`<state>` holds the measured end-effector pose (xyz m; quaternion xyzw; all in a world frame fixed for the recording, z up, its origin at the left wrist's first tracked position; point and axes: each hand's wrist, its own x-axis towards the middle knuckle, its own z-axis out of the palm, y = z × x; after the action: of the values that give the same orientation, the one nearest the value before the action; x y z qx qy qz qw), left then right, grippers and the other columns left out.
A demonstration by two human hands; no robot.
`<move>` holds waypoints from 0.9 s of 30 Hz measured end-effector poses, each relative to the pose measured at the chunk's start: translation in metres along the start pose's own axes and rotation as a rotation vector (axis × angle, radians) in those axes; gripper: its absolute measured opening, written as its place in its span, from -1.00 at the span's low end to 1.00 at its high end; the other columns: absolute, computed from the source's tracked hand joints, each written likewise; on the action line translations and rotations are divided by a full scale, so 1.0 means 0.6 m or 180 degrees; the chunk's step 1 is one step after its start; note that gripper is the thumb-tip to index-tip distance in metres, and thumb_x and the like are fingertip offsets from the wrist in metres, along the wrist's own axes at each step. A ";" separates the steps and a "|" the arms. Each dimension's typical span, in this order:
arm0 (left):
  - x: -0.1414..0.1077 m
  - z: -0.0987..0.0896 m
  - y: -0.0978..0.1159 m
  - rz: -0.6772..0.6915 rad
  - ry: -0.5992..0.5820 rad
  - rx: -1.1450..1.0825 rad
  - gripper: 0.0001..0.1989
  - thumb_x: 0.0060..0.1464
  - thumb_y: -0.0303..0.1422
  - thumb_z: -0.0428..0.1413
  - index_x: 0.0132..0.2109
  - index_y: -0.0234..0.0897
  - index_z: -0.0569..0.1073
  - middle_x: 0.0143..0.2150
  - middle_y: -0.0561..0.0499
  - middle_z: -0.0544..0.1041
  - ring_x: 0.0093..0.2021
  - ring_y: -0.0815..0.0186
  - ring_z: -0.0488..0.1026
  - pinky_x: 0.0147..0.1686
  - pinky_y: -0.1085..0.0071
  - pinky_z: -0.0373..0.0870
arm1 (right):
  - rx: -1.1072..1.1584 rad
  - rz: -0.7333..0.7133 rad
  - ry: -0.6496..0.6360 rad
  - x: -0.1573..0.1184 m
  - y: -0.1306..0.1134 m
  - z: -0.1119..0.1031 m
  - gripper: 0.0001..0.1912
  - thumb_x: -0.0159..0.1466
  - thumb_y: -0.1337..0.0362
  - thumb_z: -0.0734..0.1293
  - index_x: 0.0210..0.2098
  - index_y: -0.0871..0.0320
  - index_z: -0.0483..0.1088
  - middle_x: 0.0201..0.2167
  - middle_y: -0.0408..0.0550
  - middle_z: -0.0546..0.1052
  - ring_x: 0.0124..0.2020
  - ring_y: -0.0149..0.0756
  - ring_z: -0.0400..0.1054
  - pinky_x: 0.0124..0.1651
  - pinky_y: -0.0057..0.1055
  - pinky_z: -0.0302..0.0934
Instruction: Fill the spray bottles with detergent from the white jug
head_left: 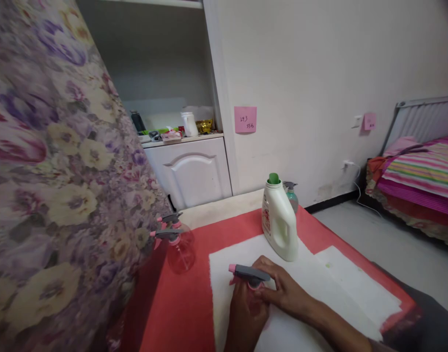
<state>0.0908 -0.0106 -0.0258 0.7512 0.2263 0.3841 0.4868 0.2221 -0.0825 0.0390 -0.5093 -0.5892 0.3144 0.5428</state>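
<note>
Both hands are on a pink spray bottle [250, 274] with a grey trigger head, its nozzle pointing left. My left hand [245, 315] wraps round the bottle's body and hides much of it. At the collar below the head, my right hand [282, 289] grips with thumb and fingers. Beyond them a large white detergent jug [280, 222] stands upright with a green piece in its mouth. A teal spray bottle [291, 196] is partly hidden behind the jug. To the left stand two clear pink spray bottles, the nearer spray bottle [181, 256] partly covering the farther one.
White paper sheets [227, 274] lie on a red-covered table [194, 303]. A floral curtain [62, 195] hangs close along the left. A white cabinet [190, 171] holding small items stands behind, and a bed [421, 171] is at the far right.
</note>
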 end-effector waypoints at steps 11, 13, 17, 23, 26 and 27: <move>-0.009 0.004 0.023 -0.0232 -0.0333 -0.0338 -0.65 -0.05 -0.46 0.14 -0.05 -0.29 0.40 -0.14 -0.09 0.53 -0.11 0.13 0.50 -0.09 0.26 0.45 | -0.0261 0.0127 0.0726 -0.018 -0.008 0.027 -0.76 -0.03 0.50 0.43 -0.46 0.12 0.32 -0.38 -0.20 0.38 -0.30 -0.29 0.29 -0.24 -0.39 0.16; -0.010 0.004 0.021 -0.0220 -0.0453 -0.0266 -0.64 -0.05 -0.46 0.14 -0.04 -0.30 0.40 -0.11 -0.11 0.53 -0.08 0.12 0.49 -0.05 0.24 0.44 | -0.0250 0.0112 0.0690 -0.023 -0.009 0.023 -0.75 -0.03 0.54 0.42 -0.45 0.13 0.35 -0.37 -0.20 0.39 -0.29 -0.30 0.30 -0.23 -0.40 0.16; -0.011 0.005 0.008 -0.0121 -0.0485 0.0176 -0.65 -0.02 -0.42 0.10 -0.02 -0.27 0.43 -0.10 -0.11 0.52 -0.06 0.13 0.48 0.00 0.21 0.42 | 0.0007 0.0142 0.0469 -0.030 -0.003 0.008 -0.79 0.00 0.52 0.43 -0.42 0.13 0.41 -0.33 -0.18 0.40 -0.26 -0.29 0.33 -0.20 -0.39 0.18; -0.012 0.007 -0.008 0.0074 -0.0390 0.0912 -0.73 -0.02 -0.30 0.13 -0.12 -0.17 0.52 -0.17 -0.07 0.56 -0.08 0.10 0.49 -0.01 0.20 0.44 | 0.0453 0.0105 0.0032 -0.028 -0.005 -0.016 -0.81 0.04 0.24 0.51 -0.37 0.13 0.50 -0.28 -0.14 0.43 -0.21 -0.25 0.34 -0.14 -0.36 0.19; -0.014 0.009 -0.011 -0.0090 -0.0105 0.0687 -0.71 -0.05 -0.29 0.17 -0.12 -0.15 0.53 -0.19 -0.06 0.59 -0.05 0.05 0.49 -0.01 0.21 0.44 | 0.0460 0.0065 0.0301 -0.027 0.003 -0.009 -0.76 0.06 0.18 0.50 -0.30 0.13 0.51 -0.30 -0.14 0.45 -0.21 -0.23 0.34 -0.11 -0.33 0.18; -0.014 0.009 -0.011 -0.0175 -0.0029 0.0640 -0.72 -0.06 -0.29 0.18 -0.12 -0.14 0.54 -0.21 -0.06 0.59 -0.06 0.03 0.50 -0.02 0.22 0.44 | 0.0431 0.0088 0.0447 -0.027 0.008 -0.004 -0.74 0.03 0.21 0.51 -0.29 0.13 0.50 -0.31 -0.15 0.45 -0.22 -0.23 0.34 -0.12 -0.33 0.18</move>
<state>0.0900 -0.0168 -0.0363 0.7915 0.2821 0.3426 0.4203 0.2241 -0.0969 0.0302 -0.5003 -0.5200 0.3245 0.6115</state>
